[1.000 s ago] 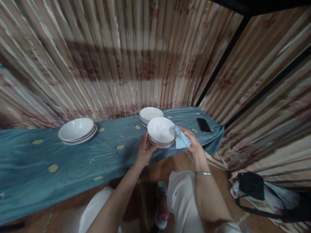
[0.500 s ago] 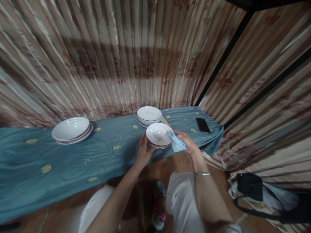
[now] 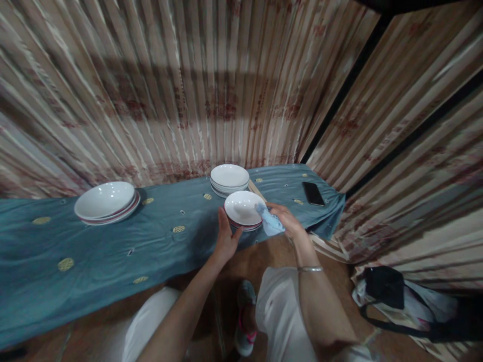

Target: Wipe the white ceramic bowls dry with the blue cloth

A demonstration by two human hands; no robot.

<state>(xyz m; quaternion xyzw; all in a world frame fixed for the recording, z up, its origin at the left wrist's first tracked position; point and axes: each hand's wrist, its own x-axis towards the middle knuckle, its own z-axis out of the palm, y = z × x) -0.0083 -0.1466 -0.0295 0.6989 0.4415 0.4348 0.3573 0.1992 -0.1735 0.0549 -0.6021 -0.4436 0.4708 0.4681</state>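
Note:
A white bowl tops a small stack of red-rimmed dishes near the table's front edge. My left hand is at the stack's near left side, thumb and fingers spread apart, the thumb close to the lower rims. Whether it touches them I cannot tell. In my right hand is a bunched light blue cloth, its tip over the bowl's right rim. Just behind stands a stack of white plates with thin dark rims.
Larger white dishes with red rims are stacked on the left of the blue-green tablecloth. A black phone lies at the right end. Pleated curtains hang behind, and a black bag sits at lower right.
My left hand's fingers have opened away from the side of the bowl stack. The cloth stays at the bowl's right rim. The whole view has shifted slightly.

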